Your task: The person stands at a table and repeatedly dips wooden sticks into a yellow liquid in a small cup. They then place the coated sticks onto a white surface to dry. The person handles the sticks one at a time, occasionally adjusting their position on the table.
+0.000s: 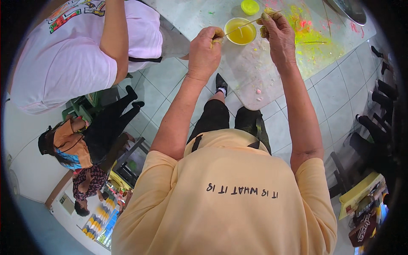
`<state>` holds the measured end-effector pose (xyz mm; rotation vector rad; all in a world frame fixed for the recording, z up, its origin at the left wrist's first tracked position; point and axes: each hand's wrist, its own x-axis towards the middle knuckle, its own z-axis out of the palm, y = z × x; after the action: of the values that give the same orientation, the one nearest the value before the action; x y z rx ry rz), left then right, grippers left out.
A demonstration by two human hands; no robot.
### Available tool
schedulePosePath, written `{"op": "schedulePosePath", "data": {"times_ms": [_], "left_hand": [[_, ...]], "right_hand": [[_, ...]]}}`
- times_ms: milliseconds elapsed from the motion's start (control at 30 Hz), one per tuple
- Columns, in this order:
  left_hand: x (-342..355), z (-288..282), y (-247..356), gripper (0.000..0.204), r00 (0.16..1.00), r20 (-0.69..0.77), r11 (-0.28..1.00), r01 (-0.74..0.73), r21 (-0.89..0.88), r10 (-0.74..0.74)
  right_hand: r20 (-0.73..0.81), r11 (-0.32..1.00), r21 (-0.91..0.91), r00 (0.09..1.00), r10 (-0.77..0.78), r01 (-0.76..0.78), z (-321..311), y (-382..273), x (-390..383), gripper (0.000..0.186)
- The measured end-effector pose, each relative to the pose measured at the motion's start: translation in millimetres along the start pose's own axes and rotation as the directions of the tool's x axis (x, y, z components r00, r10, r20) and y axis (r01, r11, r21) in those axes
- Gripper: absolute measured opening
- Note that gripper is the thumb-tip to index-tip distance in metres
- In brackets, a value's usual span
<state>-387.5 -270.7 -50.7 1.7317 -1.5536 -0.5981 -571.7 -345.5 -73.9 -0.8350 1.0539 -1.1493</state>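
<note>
A thin stick point(250, 22) is stretched slantwise between my two hands, above a white bowl point(227, 39) of yellow liquid point(238, 37). My left hand point(206, 52) is closed, pinching the stick's lower end beside the bowl. My right hand point(278, 37) pinches the other end between thumb and fingers, farther up and to the right. Yellow stains mark its fingertips. A short pale strand point(240, 30) hangs below the middle of the stick, over or into the liquid; its lower end is hard to make out.
The pale table point(255, 72) carries yellow and pink smears point(306, 32) and loose crumbs. Beyond the bowl stands a bright yellow tub point(250, 7); a metal basin point(350, 10) is at the far right. A person in a white shirt point(63, 63) stands close on my left.
</note>
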Motion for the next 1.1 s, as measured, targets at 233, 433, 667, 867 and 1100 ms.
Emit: {"op": "schedulePosePath", "data": {"times_ms": [233,433,667,867,1100], "left_hand": [[-1.2,-0.2,2.5,0.016,1.0,-0.001,1.0,-0.025,-0.005,0.025],[-2.9,0.5,1.9,0.016,0.998,-0.023,0.998,-0.055,-0.007,0.055],[-3.8,-1.1,5.4,0.014,1.0,-0.005,1.0,-0.007,-0.019,0.007],[-3.8,-2.9,4.1,0.016,1.0,-0.003,1.0,-0.009,-0.011,0.009],[-5.0,-2.5,2.2,0.017,1.0,-0.006,1.0,-0.023,0.006,0.023]], "right_hand": [[-0.014,1.0,0.008,1.0,0.005,-0.004,-2.5,4.1,-0.4,0.018],[-0.02,1.0,0.021,1.0,0.016,-0.016,-2.5,2.8,-2.0,0.015],[-0.018,1.0,0.024,1.0,0.011,-0.01,-2.6,4.9,-0.2,0.015],[-0.024,1.0,0.006,1.0,0.005,-0.005,-1.8,6.7,0.1,0.016],[-0.033,1.0,0.008,0.999,0.005,-0.004,1.2,4.8,-3.1,0.016]]}}
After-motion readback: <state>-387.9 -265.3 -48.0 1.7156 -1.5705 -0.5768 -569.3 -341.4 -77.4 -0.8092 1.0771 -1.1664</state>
